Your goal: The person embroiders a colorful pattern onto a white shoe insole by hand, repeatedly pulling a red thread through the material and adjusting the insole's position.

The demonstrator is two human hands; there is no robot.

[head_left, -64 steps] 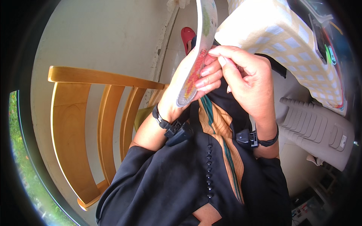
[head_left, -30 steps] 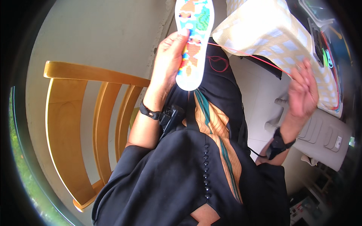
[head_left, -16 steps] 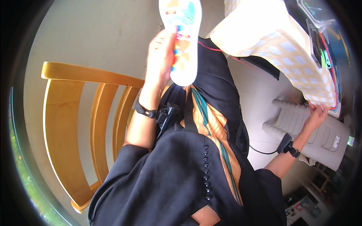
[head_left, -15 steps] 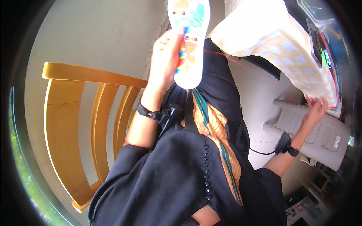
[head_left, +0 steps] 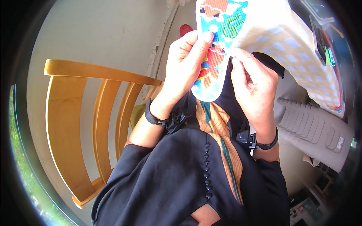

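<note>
A shoe insole with a colourful cross-stitch pattern in brown, blue, green, red and yellow is held up over my lap. My left hand grips its left edge, thumb lying on the stitched face and fingers behind it. Close to the insole's right edge is my right hand, with thumb and forefinger pinched together. Whatever sits in that pinch, if anything, is too small to make out. The insole's upper end runs out of the picture.
A wooden chair back stands at my left. To the right, a checked cloth covers a table carrying several small items at its far edge. Below it is a grey plastic chair. A red object lies behind my left hand.
My right hand has come from the tablecloth's edge at the far right to beside the insole. My left hand has shifted the insole rightward and slightly down, and its pattern shows more clearly.
</note>
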